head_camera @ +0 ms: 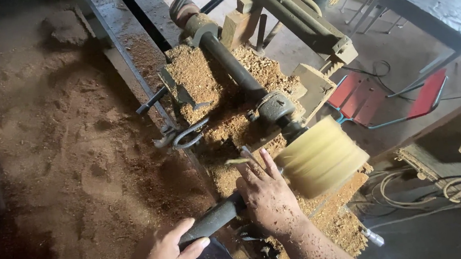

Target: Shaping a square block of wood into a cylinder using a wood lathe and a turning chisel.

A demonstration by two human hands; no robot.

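Pale wood block (322,158) spinning, left hand (166,255) gripping chisel handle (212,220), right hand (267,197) pressed flat on chisel.

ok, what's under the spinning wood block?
Under the pale wood block: wood shavings heaped on the lathe bed. The right hand covers the tool tip and rest.

Wood block (321,156) on lathe (237,69); sawdust floor (65,157) left; chair (390,99) right.
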